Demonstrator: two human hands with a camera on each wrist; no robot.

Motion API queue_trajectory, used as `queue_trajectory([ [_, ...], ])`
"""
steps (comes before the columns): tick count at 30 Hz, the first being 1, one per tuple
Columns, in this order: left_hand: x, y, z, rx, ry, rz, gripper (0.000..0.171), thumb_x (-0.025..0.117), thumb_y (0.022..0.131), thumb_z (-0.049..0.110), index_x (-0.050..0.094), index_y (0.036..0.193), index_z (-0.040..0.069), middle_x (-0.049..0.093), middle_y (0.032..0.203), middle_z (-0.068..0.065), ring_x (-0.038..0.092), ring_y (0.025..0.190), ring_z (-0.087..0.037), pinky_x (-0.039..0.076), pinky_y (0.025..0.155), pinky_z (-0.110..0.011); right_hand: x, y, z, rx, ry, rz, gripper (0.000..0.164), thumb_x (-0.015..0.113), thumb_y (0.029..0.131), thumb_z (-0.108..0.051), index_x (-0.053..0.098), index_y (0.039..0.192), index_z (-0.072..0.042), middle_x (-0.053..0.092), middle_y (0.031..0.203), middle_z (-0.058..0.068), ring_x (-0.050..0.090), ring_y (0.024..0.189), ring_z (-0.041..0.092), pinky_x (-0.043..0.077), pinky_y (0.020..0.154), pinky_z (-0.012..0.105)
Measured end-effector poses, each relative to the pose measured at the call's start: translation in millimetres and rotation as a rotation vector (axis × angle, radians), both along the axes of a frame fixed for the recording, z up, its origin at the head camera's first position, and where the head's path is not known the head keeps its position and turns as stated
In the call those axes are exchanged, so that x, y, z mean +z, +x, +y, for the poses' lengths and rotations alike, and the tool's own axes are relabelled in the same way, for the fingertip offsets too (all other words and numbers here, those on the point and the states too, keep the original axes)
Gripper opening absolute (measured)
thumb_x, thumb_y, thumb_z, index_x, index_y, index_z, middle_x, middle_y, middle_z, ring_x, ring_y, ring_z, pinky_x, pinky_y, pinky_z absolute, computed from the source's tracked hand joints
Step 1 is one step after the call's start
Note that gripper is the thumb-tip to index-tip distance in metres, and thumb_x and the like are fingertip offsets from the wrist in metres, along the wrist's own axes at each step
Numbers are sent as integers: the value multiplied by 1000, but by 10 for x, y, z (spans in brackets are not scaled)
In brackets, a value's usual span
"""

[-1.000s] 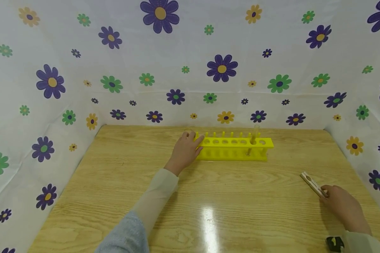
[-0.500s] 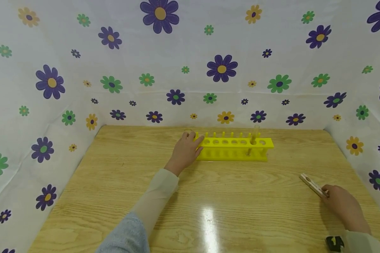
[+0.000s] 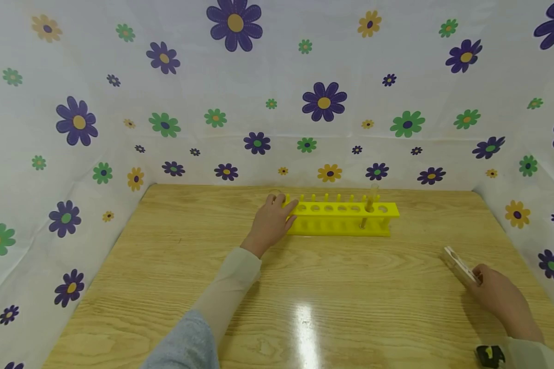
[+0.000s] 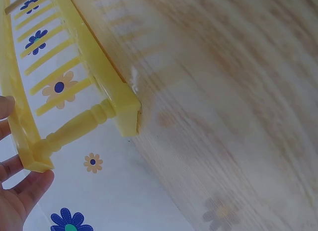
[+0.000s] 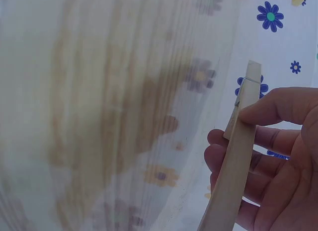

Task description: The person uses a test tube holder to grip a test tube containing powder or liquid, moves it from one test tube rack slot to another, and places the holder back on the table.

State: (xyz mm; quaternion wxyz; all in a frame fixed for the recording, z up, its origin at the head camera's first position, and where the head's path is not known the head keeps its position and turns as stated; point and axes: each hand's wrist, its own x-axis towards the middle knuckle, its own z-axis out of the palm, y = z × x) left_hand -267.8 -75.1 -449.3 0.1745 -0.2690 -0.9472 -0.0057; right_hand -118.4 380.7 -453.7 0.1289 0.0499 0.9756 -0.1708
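Note:
A yellow test tube rack stands at the back of the table. My left hand holds the left end of its upper bar, with the thumb and fingers around the bar's end in the left wrist view. A single glass test tube leans in a hole near the rack's right end. Over on the right, my right hand grips a wooden test tube holder. The right wrist view shows the thumb and fingers pinching the holder below its wire spring.
The wooden table has a glossy surface with a bright reflection. White flower-patterned cloth walls in the back and both sides. A small dark object with a yellow mark sits at the right wrist.
The test tube holder has shifted slightly right and its far end has tipped up a little. The left hand and the rack hold still; the head view has moved slightly.

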Motion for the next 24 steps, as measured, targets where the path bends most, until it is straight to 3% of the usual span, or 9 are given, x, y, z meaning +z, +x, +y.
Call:
queue_trajectory([
  [7,-23,5,0,14,15,-11,39,56,93,36,54,130,21,52,120,-11,51,107,-28,55,66,-32,58,10,-34,-12,-44,6,37,46,89,-12,43,110,17,60,83,22,50,66,21,40,56,34],
  [12,-31,4,6,4,32,1,40,59,92,34,54,129,20,53,118,-12,51,106,-28,55,64,-33,43,3,-45,-19,-45,85,35,45,90,-11,43,109,19,59,83,26,50,67,24,40,57,35],
  [17,-41,-2,6,3,39,-2,39,58,92,34,55,128,20,53,118,-12,51,106,-28,55,64,-33,41,5,-63,-9,-58,154,33,42,91,-10,43,109,18,57,80,21,45,62,20,36,53,31],
  [24,-41,-6,6,14,31,-20,39,55,94,35,53,130,21,52,120,-11,50,108,-27,55,64,-31,92,3,-80,5,-89,166,32,38,93,-10,40,111,17,51,72,12,39,57,17,32,49,29],
])
